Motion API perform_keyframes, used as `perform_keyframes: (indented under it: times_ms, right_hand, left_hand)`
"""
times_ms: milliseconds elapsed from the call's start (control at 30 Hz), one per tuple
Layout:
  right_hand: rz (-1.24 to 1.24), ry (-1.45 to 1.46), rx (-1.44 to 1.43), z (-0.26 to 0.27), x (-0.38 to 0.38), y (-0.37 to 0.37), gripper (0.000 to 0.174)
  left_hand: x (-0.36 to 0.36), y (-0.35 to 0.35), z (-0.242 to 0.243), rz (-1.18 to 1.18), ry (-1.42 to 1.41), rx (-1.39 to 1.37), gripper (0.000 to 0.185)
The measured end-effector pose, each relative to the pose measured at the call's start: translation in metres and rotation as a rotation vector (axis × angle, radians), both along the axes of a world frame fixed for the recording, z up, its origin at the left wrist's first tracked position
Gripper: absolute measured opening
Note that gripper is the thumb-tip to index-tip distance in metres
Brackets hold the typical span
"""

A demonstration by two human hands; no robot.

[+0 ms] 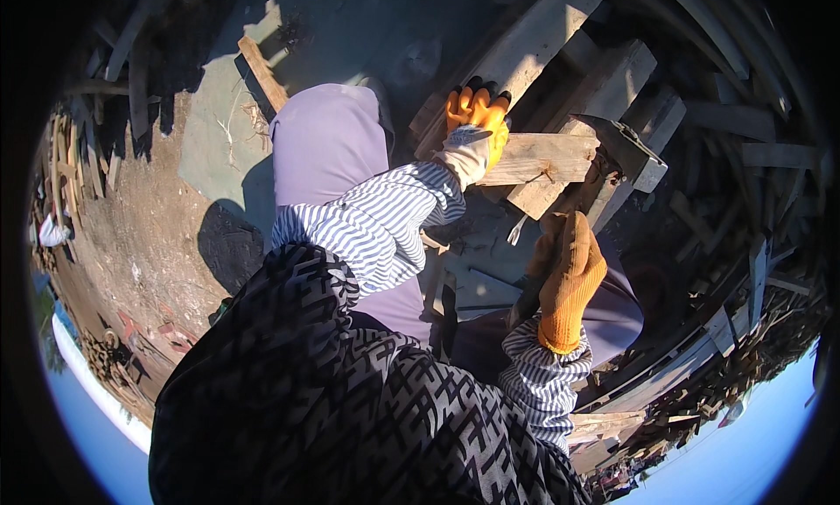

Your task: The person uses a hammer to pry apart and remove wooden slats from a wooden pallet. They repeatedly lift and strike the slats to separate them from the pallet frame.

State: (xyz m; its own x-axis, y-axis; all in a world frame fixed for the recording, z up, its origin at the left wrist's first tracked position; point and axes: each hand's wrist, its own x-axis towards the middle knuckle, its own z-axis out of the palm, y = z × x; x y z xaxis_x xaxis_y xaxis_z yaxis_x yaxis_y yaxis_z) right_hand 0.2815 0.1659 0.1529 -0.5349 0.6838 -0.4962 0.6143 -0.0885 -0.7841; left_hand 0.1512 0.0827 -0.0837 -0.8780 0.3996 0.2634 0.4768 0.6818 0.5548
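Observation:
My left hand (476,134), in an orange-and-white rubber-coated glove with dark fingertips, is closed over the left end of a short wooden block (538,158). A rusty nail or knot mark shows on the block's face. The block lies across thicker timbers. My right hand (572,282), in an orange knit glove, is closed around the handle of a hammer-like striking tool. Its dark metal head (620,144), pointed at one end and blunt at the other, is just right of the block. Shade hides part of the grip. A small forked metal piece (516,231) sticks out below the timbers.
Thick timbers (535,39) lie beyond the block. A narrow wood strip (262,72) is on a greenish sheet (216,131) at left. Piles of scrap wood (715,196) spread along the right, more stands at far left. My knees, in pale purple trousers (331,137), flank the work.

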Motion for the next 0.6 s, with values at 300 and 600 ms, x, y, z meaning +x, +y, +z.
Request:
perform_keyframes:
  times_ms: [300,600]
  right_hand:
    - [0.104,-0.051,-0.119,-0.069,-0.006,0.013,0.051]
    - [0.131,0.144,-0.065,-0.008,-0.039,0.011,0.045]
  left_hand:
    - [-0.030,0.014,0.005,0.135,-0.194,-0.011,0.040]
    - [-0.030,0.010,0.012,0.134,-0.224,-0.016,0.031]
